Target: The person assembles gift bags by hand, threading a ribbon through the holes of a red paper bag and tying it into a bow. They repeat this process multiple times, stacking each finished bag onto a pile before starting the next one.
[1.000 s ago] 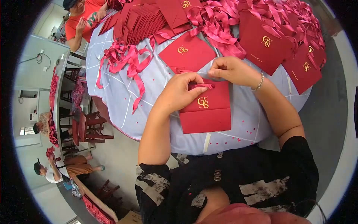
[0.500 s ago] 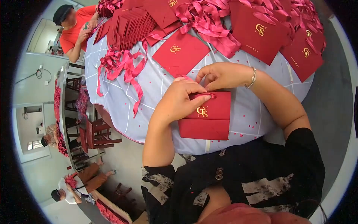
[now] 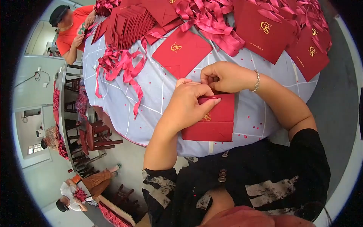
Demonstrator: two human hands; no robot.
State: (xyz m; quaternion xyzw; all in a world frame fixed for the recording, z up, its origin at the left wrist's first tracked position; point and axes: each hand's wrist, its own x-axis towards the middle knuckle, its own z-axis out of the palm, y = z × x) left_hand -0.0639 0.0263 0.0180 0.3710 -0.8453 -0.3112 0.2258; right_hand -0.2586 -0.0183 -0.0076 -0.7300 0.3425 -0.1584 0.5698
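A small red paper gift bag with gold lettering lies flat on the cloth near the table's front edge. My left hand is closed on its top edge, the thumb pressing over a strip of pink-red ribbon and partly covering the lettering. At the bag's upper edge, just right of the left fingers, my right hand has its fingers curled in a pinch. What lies between those fingertips is hidden. Above my hands, another red gift bag rests flat, apart from the first.
Loose pink-red ribbons lie at left, beside a row of stacked red bags. More bags and a ribbon heap cover the far side. A person in orange works across the table; a wooden chair stands at left.
My left hand has shifted slightly and its thumb now covers more of the gold lettering. My right hand has drawn slightly up from the bag's edge.
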